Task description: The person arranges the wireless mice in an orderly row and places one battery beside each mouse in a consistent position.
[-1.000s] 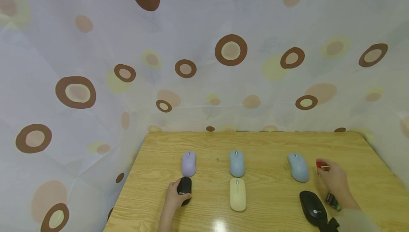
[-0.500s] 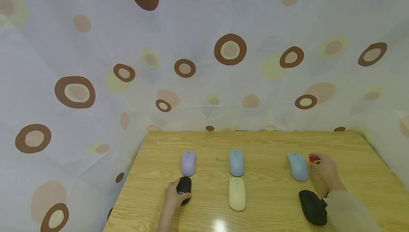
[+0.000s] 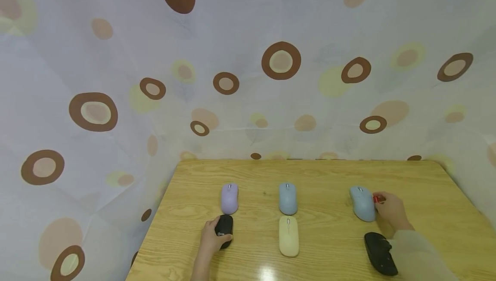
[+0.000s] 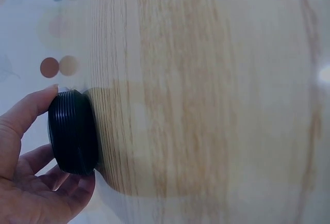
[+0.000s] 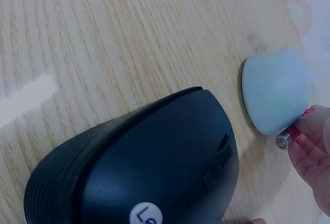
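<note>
In the head view my left hand [image 3: 211, 238] grips a black computer mouse [image 3: 224, 229] by its sides, thumb on the right. The left wrist view shows this mouse [image 4: 73, 131] between thumb and fingers, against the wooden table. My right hand [image 3: 390, 210] pinches a small red battery [image 3: 376, 198] right beside the blue-grey mouse [image 3: 363, 203]. Up close in the right wrist view, the battery [image 5: 287, 137] shows its metal end, close against that mouse's side; whether they touch I cannot tell. A larger black mouse [image 3: 376, 253] lies near the right forearm, partly covered by the sleeve.
On the wooden table [image 3: 329, 246] a purple mouse [image 3: 230, 199] lies just beyond the left hand. A blue mouse [image 3: 288, 199] and a pale yellow mouse [image 3: 288, 236] form a column in the middle. A patterned curtain [image 3: 248, 78] hangs behind.
My right hand has moved left with the battery, up to the blue-grey mouse. The sleeve now covers the small dark object by the large black mouse. My left hand has stayed put.
</note>
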A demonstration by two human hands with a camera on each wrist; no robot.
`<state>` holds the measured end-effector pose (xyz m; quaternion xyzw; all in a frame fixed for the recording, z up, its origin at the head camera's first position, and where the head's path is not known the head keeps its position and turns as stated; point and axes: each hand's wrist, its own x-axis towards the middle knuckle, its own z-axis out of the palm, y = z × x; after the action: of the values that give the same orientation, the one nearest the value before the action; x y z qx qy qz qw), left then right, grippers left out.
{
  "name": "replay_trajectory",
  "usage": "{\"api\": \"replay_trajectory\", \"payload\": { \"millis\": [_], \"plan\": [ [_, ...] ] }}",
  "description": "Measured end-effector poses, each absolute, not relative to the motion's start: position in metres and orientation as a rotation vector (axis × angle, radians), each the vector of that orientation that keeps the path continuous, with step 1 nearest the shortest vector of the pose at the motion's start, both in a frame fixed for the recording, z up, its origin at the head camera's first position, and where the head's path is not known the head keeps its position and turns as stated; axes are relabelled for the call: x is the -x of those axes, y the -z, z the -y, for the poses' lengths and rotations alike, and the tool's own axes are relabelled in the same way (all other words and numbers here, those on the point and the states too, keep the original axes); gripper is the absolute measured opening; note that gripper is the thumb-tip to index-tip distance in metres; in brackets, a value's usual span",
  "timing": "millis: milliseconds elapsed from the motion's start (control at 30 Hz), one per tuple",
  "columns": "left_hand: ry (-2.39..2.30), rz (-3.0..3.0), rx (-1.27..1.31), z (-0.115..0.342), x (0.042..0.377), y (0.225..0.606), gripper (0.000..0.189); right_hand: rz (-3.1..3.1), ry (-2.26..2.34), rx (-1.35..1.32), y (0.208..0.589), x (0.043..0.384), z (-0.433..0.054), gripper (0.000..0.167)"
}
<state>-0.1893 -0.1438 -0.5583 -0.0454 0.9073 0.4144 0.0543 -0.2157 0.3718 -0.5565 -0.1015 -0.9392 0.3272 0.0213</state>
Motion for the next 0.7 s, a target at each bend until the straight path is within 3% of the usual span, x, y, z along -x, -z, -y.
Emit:
{"api": "replay_trajectory", "payload": {
  "millis": [700],
  "plan": [
    [-1.279,-2.765,0.131,0.1430,0.1892,0.5580,0.072,2.997,-1.049,0.324,0.5596,0.2108,-0.3730,0.035]
  ]
}}
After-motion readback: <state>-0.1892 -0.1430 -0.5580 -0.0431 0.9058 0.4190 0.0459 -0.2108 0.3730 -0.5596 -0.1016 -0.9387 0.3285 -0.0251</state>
